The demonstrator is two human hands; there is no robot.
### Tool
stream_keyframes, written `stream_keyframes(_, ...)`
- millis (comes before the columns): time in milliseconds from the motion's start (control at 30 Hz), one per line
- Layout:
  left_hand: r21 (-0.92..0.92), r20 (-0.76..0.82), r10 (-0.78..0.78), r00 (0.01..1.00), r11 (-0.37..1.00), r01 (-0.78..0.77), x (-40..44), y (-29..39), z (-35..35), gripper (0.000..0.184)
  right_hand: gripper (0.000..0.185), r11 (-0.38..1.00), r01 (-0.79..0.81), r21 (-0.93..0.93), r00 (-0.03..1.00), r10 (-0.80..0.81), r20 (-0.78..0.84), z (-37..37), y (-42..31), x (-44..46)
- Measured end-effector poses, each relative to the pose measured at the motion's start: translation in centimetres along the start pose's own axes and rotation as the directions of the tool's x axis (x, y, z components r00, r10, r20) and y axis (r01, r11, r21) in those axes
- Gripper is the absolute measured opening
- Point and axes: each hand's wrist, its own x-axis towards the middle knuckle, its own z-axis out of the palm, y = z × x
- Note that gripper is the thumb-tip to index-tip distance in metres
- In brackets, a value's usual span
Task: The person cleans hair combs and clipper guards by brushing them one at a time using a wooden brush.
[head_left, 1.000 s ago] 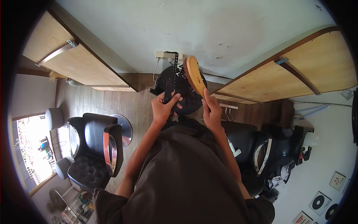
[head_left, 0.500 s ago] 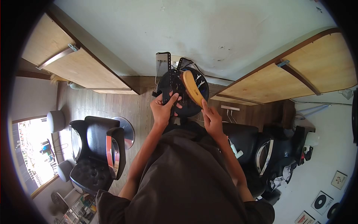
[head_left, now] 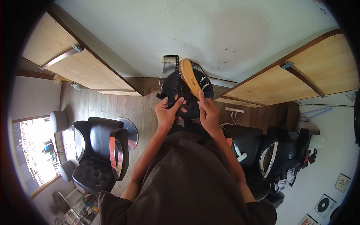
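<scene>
My left hand (head_left: 168, 111) is closed on the handle of a black comb (head_left: 171, 67), whose wide toothed part points up toward the wall. In my right hand (head_left: 208, 114) is a brush with a yellow wooden back (head_left: 190, 76); its bristles face left, close beside the comb's teeth. Below both tools is a round black tray (head_left: 193, 108) with small items on it. White-and-dark clips (head_left: 204, 83) lie at its right side, and part of another comb shows behind the brush. The brush hides some of the tray.
A black salon chair (head_left: 98, 150) stands at the left on the wood floor. Another black chair (head_left: 243, 144) is at the right, with a white object (head_left: 242, 155) on it. Wooden panels (head_left: 86, 67) flank the pale wall ahead. Framed pictures (head_left: 324, 205) hang at the lower right.
The brush moved away from the comb to the lower right, then back up and left beside its teeth. My left hand still holds the comb, which has turned slightly.
</scene>
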Motion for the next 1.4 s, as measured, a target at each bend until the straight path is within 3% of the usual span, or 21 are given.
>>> stream_keyframes(267, -0.081, -0.085, 0.027, 0.996, 0.996, -0.034, 0.5, 0.1, -0.3, 0.020, 0.060, 0.999, -0.001, 0.037, 0.996, -0.002, 0.089, -1.8, 0.8, -3.7)
stream_keyframes(433, -0.077, -0.087, 0.021, 0.996, 0.997, -0.027, 0.6, -0.2, -0.8, 0.022, 0.059, 0.998, 0.019, -0.057, 0.979, -0.007, 0.204, -4.4, 1.4, -3.4)
stream_keyframes(633, 0.026, 0.024, -0.025, 0.999, 0.999, 0.024, -0.5, 0.0, -0.4, 0.025, 0.059, 1.000, 0.012, -0.006, 0.998, -0.011, 0.056, -2.9, 1.1, 0.1)
stream_keyframes(767, -0.005, 0.006, -0.026, 1.000, 1.000, 0.026, -0.6, 0.6, -0.4, 0.024, 0.060, 0.997, 0.069, -0.042, 0.996, -0.066, 0.062, -1.9, 1.6, 0.0)
stream_keyframes(967, 0.018, 0.066, -0.029, 0.997, 0.999, 0.028, -1.0, 0.3, -0.3, 0.015, 0.060, 0.998, 0.024, -0.065, 0.997, -0.020, 0.071, -3.4, 1.0, -1.5)
stream_keyframes(1167, -0.001, 0.008, -0.048, 0.999, 0.999, 0.048, -0.2, 0.5, -0.9, 0.025, 0.059, 0.998, 0.036, -0.059, 0.989, -0.028, 0.143, -4.8, 1.2, -4.0)
stream_keyframes(1233, -0.025, -0.001, -0.008, 1.000, 1.000, 0.007, 0.3, 0.3, -1.5, 0.027, 0.061, 0.990, 0.003, -0.144, 0.982, 0.024, 0.189, -5.3, 1.4, -4.7)
stream_keyframes(1367, -0.039, -0.008, -0.003, 1.000, 0.999, 0.003, 0.8, 0.0, -1.9, 0.027, 0.060, 0.990, -0.033, -0.134, 0.984, 0.056, 0.171, -5.5, 2.0, -4.9)
stream_keyframes(1400, -0.025, 0.009, -0.002, 1.000, 1.000, 0.002, 0.7, 0.1, -1.9, 0.026, 0.058, 0.991, -0.027, -0.129, 0.995, 0.039, 0.094, -5.2, 1.9, -4.4)
